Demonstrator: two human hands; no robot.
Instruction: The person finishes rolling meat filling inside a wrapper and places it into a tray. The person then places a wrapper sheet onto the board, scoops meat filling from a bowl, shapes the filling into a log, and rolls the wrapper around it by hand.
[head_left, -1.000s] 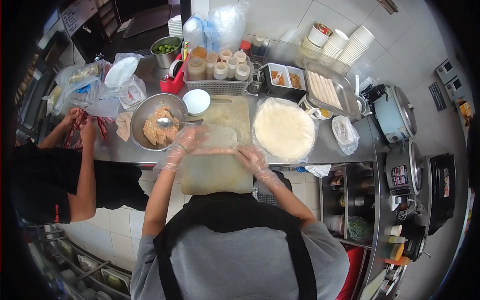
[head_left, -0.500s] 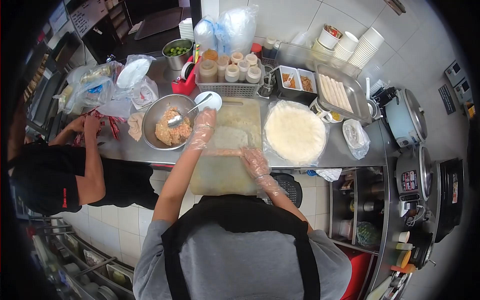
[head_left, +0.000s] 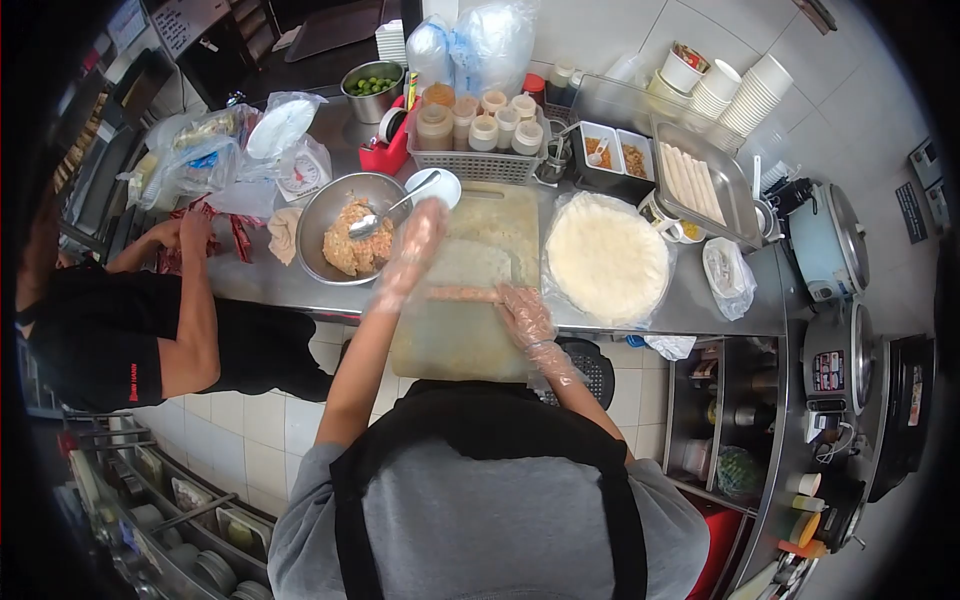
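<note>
Both of my hands wear clear plastic gloves. My left hand (head_left: pixel 422 238) hovers at the near edge of a small white dish (head_left: pixel 447 186); motion blurs its fingers. My right hand (head_left: pixel 528 320) lies with fingers stretched out, their tips touching the right end of a thin meat-filled roll (head_left: pixel 463 294). The roll lies across a worn cutting board (head_left: pixel 440 345), along the near edge of a pale translucent wrapper sheet (head_left: pixel 470 262). Left of the board, a steel bowl (head_left: pixel 313 250) holds minced filling (head_left: pixel 350 246) and a metal spoon (head_left: pixel 400 204).
A round stack of wrappers (head_left: pixel 608 255) sits on plastic right of the board. Behind stand a basket (head_left: pixel 470 162) of sauce bottles and a steel tray (head_left: pixel 738 205) with several finished rolls. At the left, a co-worker (head_left: pixel 110 340) handles red packets.
The camera view has shifted slightly, moving the counter rightward in the picture. My left hand is more blurred beside the white dish. My right hand stays at the roll's right end.
</note>
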